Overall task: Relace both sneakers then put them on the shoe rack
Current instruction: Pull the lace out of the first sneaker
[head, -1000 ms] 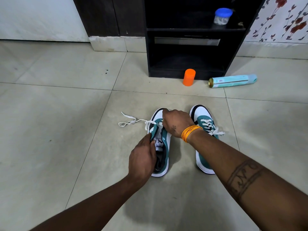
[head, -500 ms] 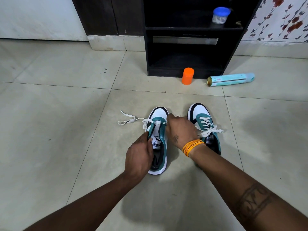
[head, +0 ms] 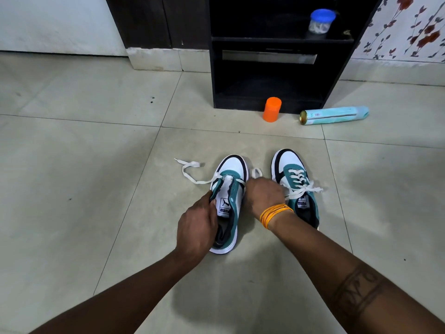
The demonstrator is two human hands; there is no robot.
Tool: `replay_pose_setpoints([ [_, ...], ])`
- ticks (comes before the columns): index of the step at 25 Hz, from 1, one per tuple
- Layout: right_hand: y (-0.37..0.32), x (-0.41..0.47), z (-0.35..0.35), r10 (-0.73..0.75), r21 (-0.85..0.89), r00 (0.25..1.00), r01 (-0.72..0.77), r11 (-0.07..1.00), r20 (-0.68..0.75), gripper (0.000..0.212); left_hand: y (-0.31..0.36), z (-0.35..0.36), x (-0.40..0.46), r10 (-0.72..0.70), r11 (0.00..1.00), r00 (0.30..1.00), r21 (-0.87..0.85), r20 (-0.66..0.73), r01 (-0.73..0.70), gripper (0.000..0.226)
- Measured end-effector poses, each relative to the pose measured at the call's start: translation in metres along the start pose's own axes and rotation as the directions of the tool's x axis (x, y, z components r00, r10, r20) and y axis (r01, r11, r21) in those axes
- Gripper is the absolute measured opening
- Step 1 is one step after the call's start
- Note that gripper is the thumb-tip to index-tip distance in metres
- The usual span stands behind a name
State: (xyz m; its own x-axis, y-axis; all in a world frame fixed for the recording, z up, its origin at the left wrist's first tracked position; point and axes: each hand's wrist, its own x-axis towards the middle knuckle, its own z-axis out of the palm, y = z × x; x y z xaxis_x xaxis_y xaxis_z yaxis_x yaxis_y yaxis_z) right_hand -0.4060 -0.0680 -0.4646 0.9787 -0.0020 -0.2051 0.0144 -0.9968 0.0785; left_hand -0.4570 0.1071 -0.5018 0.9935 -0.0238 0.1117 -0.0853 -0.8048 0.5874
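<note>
Two white, teal and black sneakers stand side by side on the tiled floor, toes pointing away. The left sneaker [head: 230, 189] has its lace only through the lowest eyelets, and the loose white lace [head: 190, 173] trails out to the left. My left hand [head: 198, 225] grips the left side of its collar. My right hand [head: 263, 196] pinches the other lace end at the shoe's right edge, a small loop showing above the knuckles. The right sneaker [head: 297, 186] is fully laced and tied. The black shoe rack [head: 274, 54] stands behind them.
An orange cylinder [head: 272, 109] stands on the floor at the rack's base. A light blue spray can [head: 334, 115] lies on its side to the right. A jar with a blue lid [head: 321, 21] sits on the rack's upper shelf. A floral wall is at far right.
My right hand has slid from over the left sneaker's laces to its right side, uncovering the tongue. My left hand keeps its hold on the collar. The camera has moved slightly.
</note>
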Motion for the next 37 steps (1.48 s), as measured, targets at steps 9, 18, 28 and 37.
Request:
replay_pose_setpoints([
  [9,0.000,-0.013,0.007,-0.103,-0.109,0.995,0.100,0.989,-0.014,0.027,0.001,0.001,0.000,-0.002,1.000,1.000,0.008,-0.021,0.002,0.032],
  [18,-0.016,-0.004,-0.026,-0.065,-0.013,0.983,0.064,0.998,-0.172,0.029,0.003,0.001,0.001,-0.010,0.996,1.000,0.087,-0.008,0.011,0.028],
  [28,-0.002,-0.003,-0.012,0.016,0.027,0.998,-0.018,0.999,0.063,0.029,0.002,-0.001,0.000,-0.038,0.997,0.999,0.069,-0.006,0.038,0.031],
  [37,0.003,0.003,0.000,0.001,0.017,0.981,-0.004,1.000,0.192,0.032,0.007,-0.001,-0.002,-0.045,0.997,0.999,0.063,0.000,0.045,0.031],
])
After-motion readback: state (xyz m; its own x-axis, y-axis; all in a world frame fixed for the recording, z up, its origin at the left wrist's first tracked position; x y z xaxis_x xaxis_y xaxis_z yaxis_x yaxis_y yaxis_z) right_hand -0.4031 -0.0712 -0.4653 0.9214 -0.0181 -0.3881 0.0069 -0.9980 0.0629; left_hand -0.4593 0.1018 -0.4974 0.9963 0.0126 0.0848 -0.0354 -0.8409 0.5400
